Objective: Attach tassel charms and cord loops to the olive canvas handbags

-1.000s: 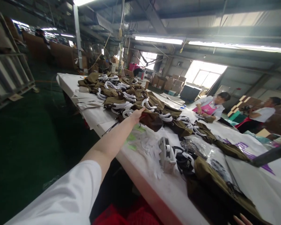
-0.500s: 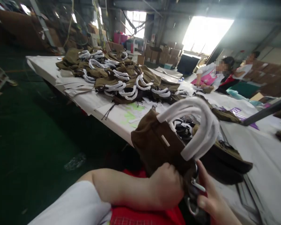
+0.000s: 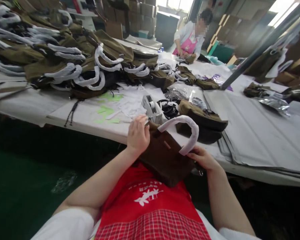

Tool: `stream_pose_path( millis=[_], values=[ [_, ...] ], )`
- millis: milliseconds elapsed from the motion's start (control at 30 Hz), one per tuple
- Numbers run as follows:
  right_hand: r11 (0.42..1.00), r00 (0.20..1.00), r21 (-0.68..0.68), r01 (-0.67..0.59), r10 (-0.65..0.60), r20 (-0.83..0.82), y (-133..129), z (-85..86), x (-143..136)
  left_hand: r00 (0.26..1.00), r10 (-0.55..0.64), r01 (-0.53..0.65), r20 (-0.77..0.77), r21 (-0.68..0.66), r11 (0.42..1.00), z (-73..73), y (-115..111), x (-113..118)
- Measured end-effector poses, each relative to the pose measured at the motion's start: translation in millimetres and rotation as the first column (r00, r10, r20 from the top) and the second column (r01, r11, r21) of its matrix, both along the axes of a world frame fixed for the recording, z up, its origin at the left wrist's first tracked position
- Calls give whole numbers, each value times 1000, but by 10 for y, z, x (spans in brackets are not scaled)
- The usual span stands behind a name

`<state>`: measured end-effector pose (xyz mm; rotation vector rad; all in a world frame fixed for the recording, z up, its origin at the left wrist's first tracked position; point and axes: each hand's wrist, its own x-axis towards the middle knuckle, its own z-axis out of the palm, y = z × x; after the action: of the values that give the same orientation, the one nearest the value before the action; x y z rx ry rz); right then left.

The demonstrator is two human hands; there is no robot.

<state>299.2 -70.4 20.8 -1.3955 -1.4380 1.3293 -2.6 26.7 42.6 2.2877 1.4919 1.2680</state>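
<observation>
A dark brown handbag (image 3: 165,160) with a white-wrapped handle (image 3: 193,130) is held between both hands, in front of my red apron. My left hand (image 3: 139,135) is closed on its upper left corner. At the upper right corner, my right hand (image 3: 202,157) pinches the edge below the handle's end, with a small metal ring hanging beside it. Just beyond the bag on the table lie a grey tape dispenser (image 3: 152,108), a coil of black straps (image 3: 168,108) and another olive and black bag (image 3: 202,121).
Many olive bags (image 3: 72,63) with wrapped handles are heaped at the left of the white table (image 3: 95,128). Green and white paper slips (image 3: 132,103) lie nearer. A slanted metal pole (image 3: 250,50) rises at the right. A person (image 3: 190,38) in a pink apron works across the table.
My view has swung right. My left hand has moved from the bag's lower front to its upper left corner. The bag now faces me, more squarely, with its metal ring side at my right hand.
</observation>
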Motion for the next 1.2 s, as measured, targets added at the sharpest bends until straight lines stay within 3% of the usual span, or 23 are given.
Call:
stream_pose_path(
  millis=[67, 133, 200, 267, 400, 433, 467, 533, 633, 700, 767, 900, 1033, 1067, 1133, 1200],
  values=[
    [997, 997, -1, -74, 74, 15, 70, 52, 20, 986, -100, 74, -130, -191, 979, -26, 285, -89],
    [993, 992, 3, -117, 117, 37, 148, 94, 28, 935, -265, 155, -235, -402, 903, -50, 465, -172],
    [991, 989, 12, -130, 129, 72, 211, 126, 47, 886, -370, 184, -280, -521, 834, -40, 540, -240],
    [989, 985, 23, -145, 142, 101, 254, 150, 76, 881, -358, 171, -308, -498, 850, -2, 554, -274],
    [974, 965, 31, -225, 219, 143, 303, 203, 97, 959, -151, 95, -242, -229, 969, 47, 558, -230],
    [970, 960, 33, -240, 233, 153, 313, 221, 91, 955, -190, 136, -226, -233, 963, 48, 565, -212],
    [967, 956, 34, -251, 242, 164, 323, 240, 84, 930, -288, 219, -229, -286, 933, 50, 573, -199],
    [965, 950, 41, -260, 248, 192, 349, 276, 78, 819, -519, 376, -247, -453, 809, 64, 585, -195],
    [963, 939, 45, -266, 249, 236, 397, 304, 100, 669, -707, 452, -227, -631, 631, 131, 573, -239],
    [959, 930, 40, -281, 262, 258, 427, 298, 116, 642, -735, 430, -220, -690, 582, 193, 528, -272],
    [956, 914, 52, -287, 257, 312, 443, 284, 103, 639, -722, 376, -265, -711, 594, 259, 439, -282],
    [955, 838, 212, -207, 62, 542, 393, 289, -49, 643, -662, 333, -386, -638, 695, 411, 145, -230],
    [914, 647, 393, -98, -241, 723, 241, 326, -287, 635, -673, 404, -379, -580, 708, 581, -99, -174],
    [902, 612, 430, -47, -314, 726, 194, 327, -337, 635, -693, 418, -340, -604, 679, 605, -126, -171],
    [878, 597, 477, 46, -407, 692, 100, 315, -410, 630, -750, 429, -200, -716, 551, 608, -134, -177],
    [885, 680, 460, 76, -383, 624, 16, 288, -440, 634, -769, 408, -80, -810, 421, 549, -99, -190]
  ],
)
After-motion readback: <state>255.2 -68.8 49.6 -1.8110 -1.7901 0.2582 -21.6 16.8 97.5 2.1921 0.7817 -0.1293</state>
